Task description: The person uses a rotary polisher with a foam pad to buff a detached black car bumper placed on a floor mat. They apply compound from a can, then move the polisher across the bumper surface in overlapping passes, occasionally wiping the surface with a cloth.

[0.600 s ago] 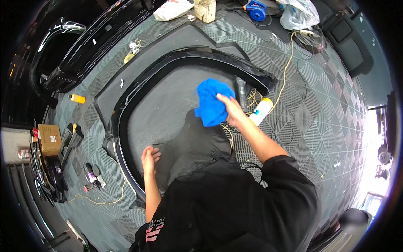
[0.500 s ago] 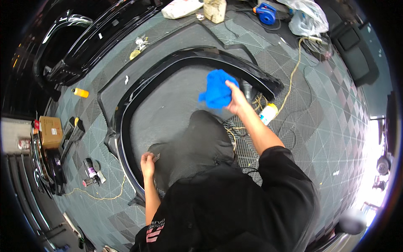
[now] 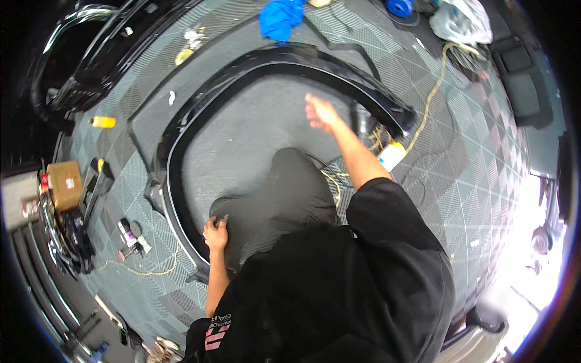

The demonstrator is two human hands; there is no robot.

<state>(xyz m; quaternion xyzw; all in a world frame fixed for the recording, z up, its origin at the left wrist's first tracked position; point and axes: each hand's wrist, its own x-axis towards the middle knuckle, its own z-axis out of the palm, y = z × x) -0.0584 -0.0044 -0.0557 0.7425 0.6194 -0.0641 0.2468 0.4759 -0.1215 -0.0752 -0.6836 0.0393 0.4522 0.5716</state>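
Observation:
A crumpled blue cloth (image 3: 281, 19) is at the far side, beyond the curved black car trim panel (image 3: 242, 66). My right hand (image 3: 321, 113) is stretched out over the dark mat (image 3: 242, 130) inside the curve, its fingers apart and nothing in them. My left hand (image 3: 215, 234) is by my bent left leg, next to the panel's left arm. Its fingers are curled, with a small object at the tips too small to name. I kneel inside the curve of the panel.
A white bottle with a yellow cap (image 3: 392, 155) and a yellowish cord (image 3: 433, 91) lie to the right. To the left are a yellow bottle (image 3: 103, 122), a cardboard box (image 3: 65, 185) and a polishing tool (image 3: 130, 236). A plastic bag (image 3: 461, 23) sits at the far right.
My right hand has let go of the blue cloth, which has moved away to the far side past the panel. The view has shifted slightly; my left hand stays by my leg.

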